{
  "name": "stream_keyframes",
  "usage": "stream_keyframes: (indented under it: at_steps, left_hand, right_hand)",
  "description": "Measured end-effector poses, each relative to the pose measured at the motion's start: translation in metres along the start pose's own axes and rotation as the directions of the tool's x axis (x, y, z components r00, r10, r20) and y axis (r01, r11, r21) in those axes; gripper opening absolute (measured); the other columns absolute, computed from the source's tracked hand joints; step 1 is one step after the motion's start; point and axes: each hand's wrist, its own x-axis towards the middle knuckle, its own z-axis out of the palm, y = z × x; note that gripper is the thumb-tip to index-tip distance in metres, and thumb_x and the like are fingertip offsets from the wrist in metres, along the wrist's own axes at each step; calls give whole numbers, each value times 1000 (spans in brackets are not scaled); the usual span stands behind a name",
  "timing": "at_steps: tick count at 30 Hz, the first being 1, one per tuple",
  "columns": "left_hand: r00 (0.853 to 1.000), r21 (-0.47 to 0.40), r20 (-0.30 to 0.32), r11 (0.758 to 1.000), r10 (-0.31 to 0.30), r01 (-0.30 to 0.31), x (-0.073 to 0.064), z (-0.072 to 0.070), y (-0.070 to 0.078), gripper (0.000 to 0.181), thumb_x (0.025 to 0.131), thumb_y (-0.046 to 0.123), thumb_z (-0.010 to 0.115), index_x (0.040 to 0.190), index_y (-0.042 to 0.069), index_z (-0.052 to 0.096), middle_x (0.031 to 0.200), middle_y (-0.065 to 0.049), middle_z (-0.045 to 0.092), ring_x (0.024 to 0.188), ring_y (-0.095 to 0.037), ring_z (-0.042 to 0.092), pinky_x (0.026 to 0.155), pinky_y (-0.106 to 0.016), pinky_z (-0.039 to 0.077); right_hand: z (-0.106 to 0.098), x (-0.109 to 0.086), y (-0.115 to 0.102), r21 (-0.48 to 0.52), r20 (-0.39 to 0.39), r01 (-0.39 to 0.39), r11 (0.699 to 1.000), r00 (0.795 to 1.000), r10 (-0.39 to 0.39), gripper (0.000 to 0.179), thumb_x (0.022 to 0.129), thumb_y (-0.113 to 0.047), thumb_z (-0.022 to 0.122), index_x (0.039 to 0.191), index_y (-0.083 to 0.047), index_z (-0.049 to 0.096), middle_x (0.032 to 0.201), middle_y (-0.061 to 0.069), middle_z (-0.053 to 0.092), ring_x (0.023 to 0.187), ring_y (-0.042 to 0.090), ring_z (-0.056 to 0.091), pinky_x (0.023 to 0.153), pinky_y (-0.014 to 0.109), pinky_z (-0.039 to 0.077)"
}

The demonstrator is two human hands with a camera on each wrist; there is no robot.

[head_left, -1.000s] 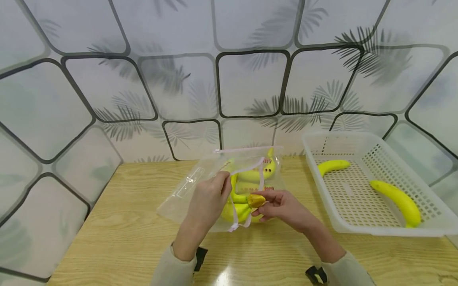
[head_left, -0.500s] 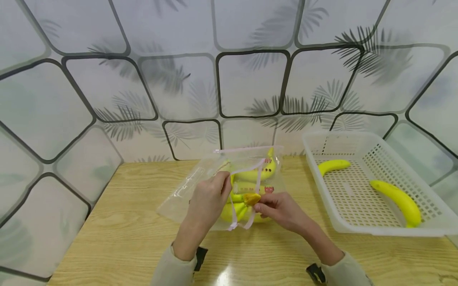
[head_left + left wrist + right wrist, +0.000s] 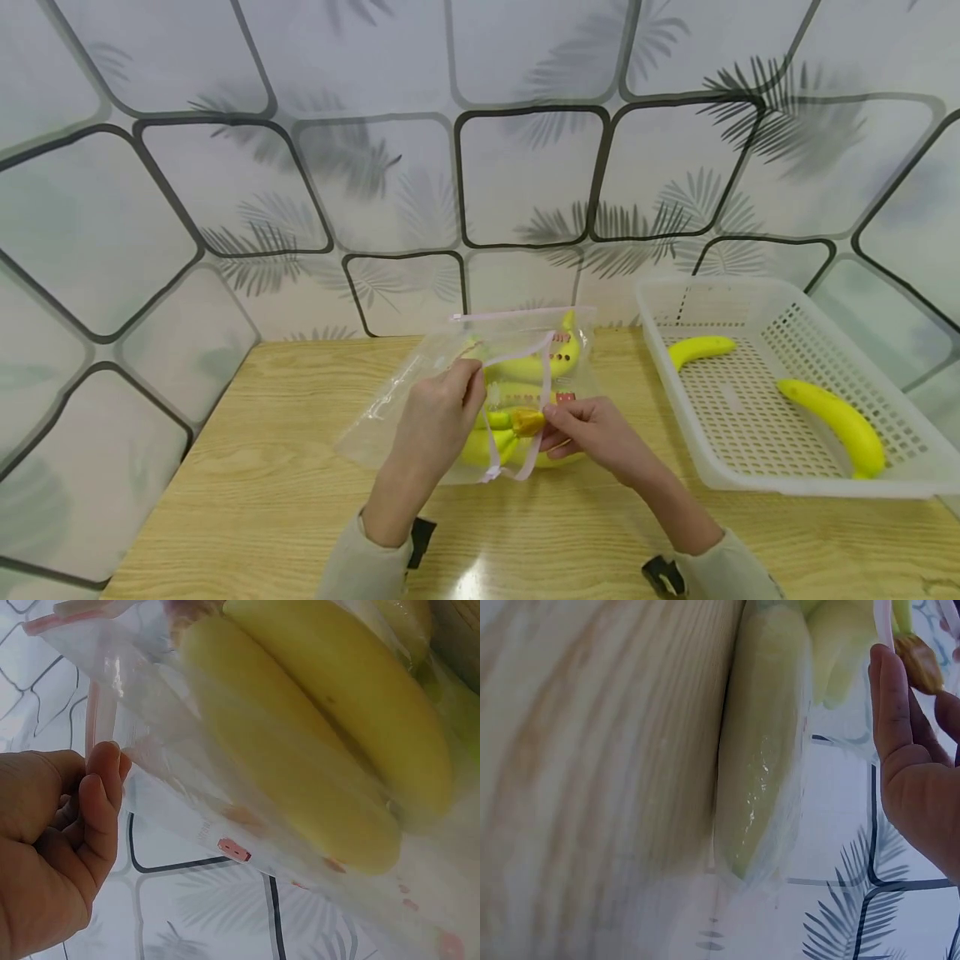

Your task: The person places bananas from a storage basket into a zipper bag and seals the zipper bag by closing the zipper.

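A clear zip bag [image 3: 386, 412] with a pink closure lies mid-table, bananas inside. My left hand [image 3: 438, 417] pinches the left part of its mouth; in the left wrist view, the left hand's fingers [image 3: 97, 795] curl at the pink strip [image 3: 101, 712], beside bagged bananas [image 3: 292, 742]. A banana bunch [image 3: 487, 446] sits at the mouth, its brownish stem end [image 3: 527, 422] facing right. My right hand [image 3: 596, 437] is at that stem and the right rim. In the right wrist view, the right hand's fingertips [image 3: 880, 651] touch the strip and the thumb nears the stem; their grip is partly hidden.
Right of the bag stands a white perforated basket [image 3: 813, 483] with two loose bananas, one left [image 3: 701, 347] and one right [image 3: 836, 425]. A patterned wall [image 3: 525, 179] rises behind the wooden table [image 3: 277, 467].
The stem end has shifted slightly left, further into the bag's mouth. My right thumb and fingers, earlier around the stem, now sit at its end and the rim. The left hand stays put.
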Motion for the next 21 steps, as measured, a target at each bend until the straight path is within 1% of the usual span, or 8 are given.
stream_keyframes:
  at_steps: [2,4,9,12,18,21]
  left_hand:
    - [1000,-3,-5,1000,2,-2,0,0,0,6,88,-7,66,89,-1,63,58,-1,52,47,-2,29,41,-13,28]
    - [1000,-4,-6,1000,2,-2,0,0,0,6,88,-7,66,89,-1,63,58,-1,52,47,-2,30,42,-13,28]
    - [1000,-5,5,1000,-13,13,1,-1,-1,4,89,-7,64,90,-3,65,59,-3,55,46,-2,33,43,-13,30]
    - [1000,-2,9,1000,-26,26,2,-2,-4,4,90,-7,62,91,-5,66,61,-6,58,46,-3,35,43,-13,32]
    - [999,14,6,999,-46,45,7,-7,-13,6,90,-6,63,93,-7,67,69,-11,65,47,-7,41,46,-18,41]
    - [998,26,19,997,-67,67,11,-12,-19,6,91,-4,63,94,-7,67,69,-12,65,46,-8,41,46,-19,41]
  right_hand:
    - [0,0,1,36,-23,-24,999,999,24,41,100,-23,60,110,16,66,95,20,73,83,21,73,73,35,60]
    - [0,1,2,53,-38,-29,998,999,31,37,97,-19,65,109,16,66,94,18,73,82,20,73,73,33,60]
    - [6,2,2,60,-98,-24,998,995,30,34,92,-15,71,108,15,67,90,14,73,79,18,71,72,32,60]
    - [11,4,0,65,-152,-29,997,988,39,33,89,-13,73,107,14,67,89,12,72,77,18,70,71,34,60]
    - [24,12,-6,100,-218,-42,994,974,64,29,88,-7,73,106,14,65,88,11,71,77,20,69,70,36,60]
    - [29,17,-10,108,-252,-40,993,965,66,27,87,-5,73,106,13,64,89,11,69,75,18,68,68,34,60]
